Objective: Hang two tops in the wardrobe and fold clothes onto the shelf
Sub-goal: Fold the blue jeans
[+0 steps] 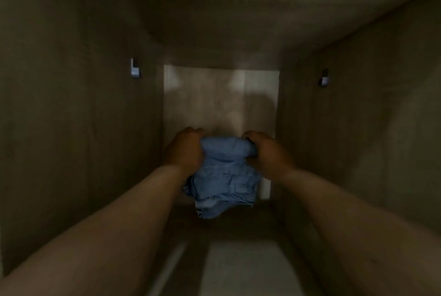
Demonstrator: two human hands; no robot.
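Here, the wardrobe compartment fills nearly everything I see: dim brown side walls, a brown ceiling, and a pale back panel straight ahead with soft shadows across it. The shelf floor runs away from me below, pale in the near part and dark farther in.

My two bare forearms reach in from the lower corners toward the middle. Between my hands hangs the folded blue garment, a denim-like bundle, bunched and rumpled at the top where I hold it, with flatter layered folds and a seam or hem line showing lower down. It sits in front of the back panel, deep inside the compartment; whether its lower edge touches the shelf I cannot tell, since the floor under it is in shadow.

My left hand grips the bundle's upper left side, fingers curled over the cloth. My right hand clutches the upper right corner, cloth gathered under the thumb.

A small metal bracket sits on the left wall, and a second bracket on the right wall; both are blurred. The whole view is dark and soft, so the fabric's details and my fingertips are hard to make out.
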